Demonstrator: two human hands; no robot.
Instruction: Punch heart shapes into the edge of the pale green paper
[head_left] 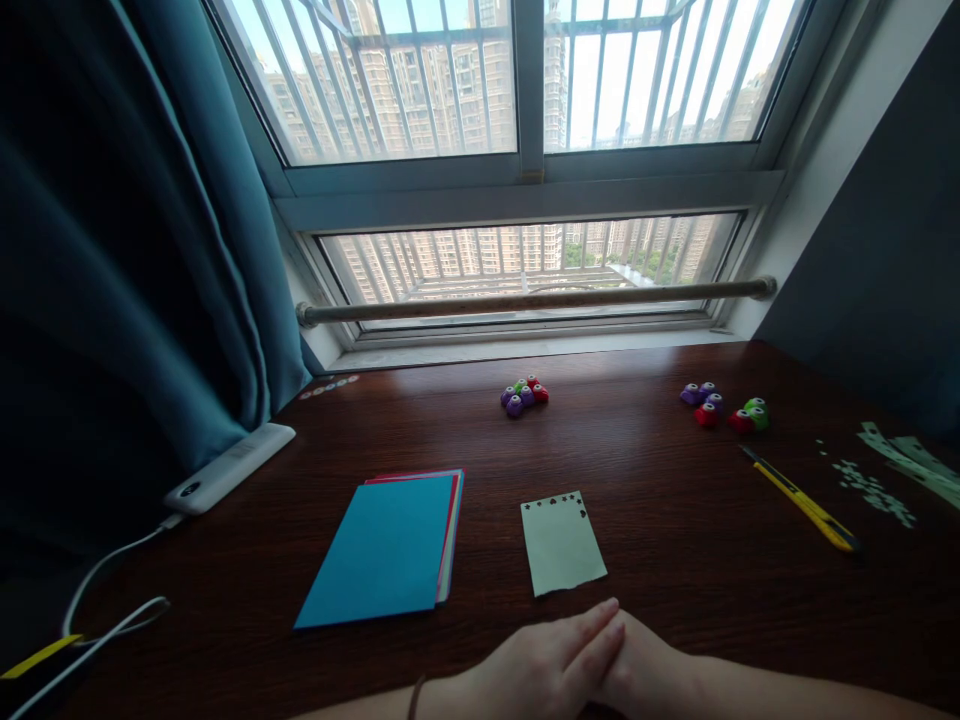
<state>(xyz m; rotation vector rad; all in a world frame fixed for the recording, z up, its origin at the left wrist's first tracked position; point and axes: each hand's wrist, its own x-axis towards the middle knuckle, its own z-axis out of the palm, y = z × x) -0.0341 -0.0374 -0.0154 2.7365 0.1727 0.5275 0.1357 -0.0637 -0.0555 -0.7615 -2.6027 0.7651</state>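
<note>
- A small pale green paper sheet (562, 546), with a row of tiny shapes punched along its far edge, is seen lying flat on the dark wooden desk (675, 520), just beyond the hands.
- It is judged light, thin and easily creased; a hold at a side edge or near corner would suit it, away from the weakened punched strip.
- The left hand (551, 665) is laid over the right hand (649, 675); both are rested together on the desk, nothing being held.
- A stack of coloured paper topped by a blue sheet (386, 550) is placed left of it.
- Clusters of small colourful craft punches (523, 396) are set further back, well apart.
- A yellow utility knife (802, 500) is seen at the right.
</note>
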